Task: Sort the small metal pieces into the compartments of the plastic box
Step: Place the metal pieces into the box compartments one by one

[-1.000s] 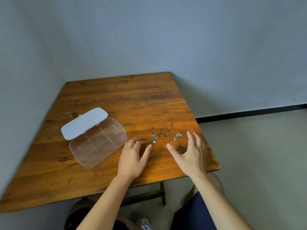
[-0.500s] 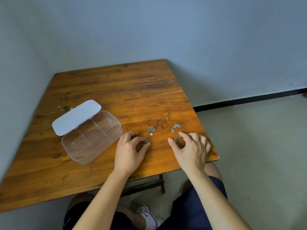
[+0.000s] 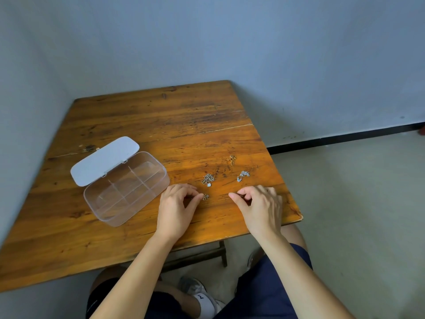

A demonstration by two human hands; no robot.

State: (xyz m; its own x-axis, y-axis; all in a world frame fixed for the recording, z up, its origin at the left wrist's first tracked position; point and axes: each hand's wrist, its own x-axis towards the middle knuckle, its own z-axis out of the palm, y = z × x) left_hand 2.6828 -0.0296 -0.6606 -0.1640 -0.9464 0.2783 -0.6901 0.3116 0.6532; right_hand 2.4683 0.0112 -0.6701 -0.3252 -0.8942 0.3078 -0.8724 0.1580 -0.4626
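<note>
On the desk (image 3: 147, 125), our left hand (image 3: 176, 207) pinches a small metal piece (image 3: 205, 196); our right hand (image 3: 259, 204) curls over another, grip unclear. The plastic box (image 3: 125, 188) lies open at left.

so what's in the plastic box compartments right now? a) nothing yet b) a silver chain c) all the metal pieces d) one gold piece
a: the open plastic box shows only bare dividers, while the metal pieces lie on the table to its right.
</note>
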